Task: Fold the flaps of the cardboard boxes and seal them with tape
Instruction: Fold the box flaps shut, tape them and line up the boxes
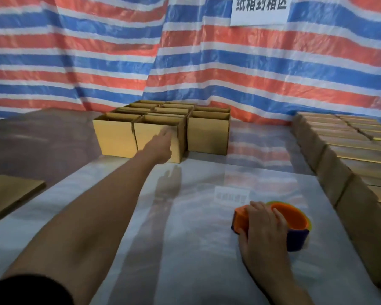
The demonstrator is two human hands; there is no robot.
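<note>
The person's left arm stretches forward across the surface [185, 256], a dark sleeve [26, 291] showing at the shoulder end. The left grip [161, 146] is spread, fingers straight and pointing away. Its fingertips lie over the upper front wall of the nearest open box [145, 132]; I cannot tell if they touch the cardboard.

That box stands at the front of a cluster of open boxes [163, 107] at the far middle of the surface. They are packed side by side in rows, their flaps not folded shut. Two more open boxes [207, 135] stand just beside the cluster on its right, one behind the other.

The right grip [264, 230] is near the person, well apart from the cluster. It is clamped on a tape dispenser [293, 216], fingers curled over the orange top and thumb against the near side. The dispenser is orange above and blue below and rests on the surface.

Along the right edge run rows of closed boxes [339, 172], touching one another, their tops shiny. A flat piece of cardboard [11, 190] lies at the left edge.

The surface is glossy and mirrors the left arm. Behind it hangs a red, white and blue striped tarp [97, 51] with a white sign [260, 9] of dark characters at the top.
</note>
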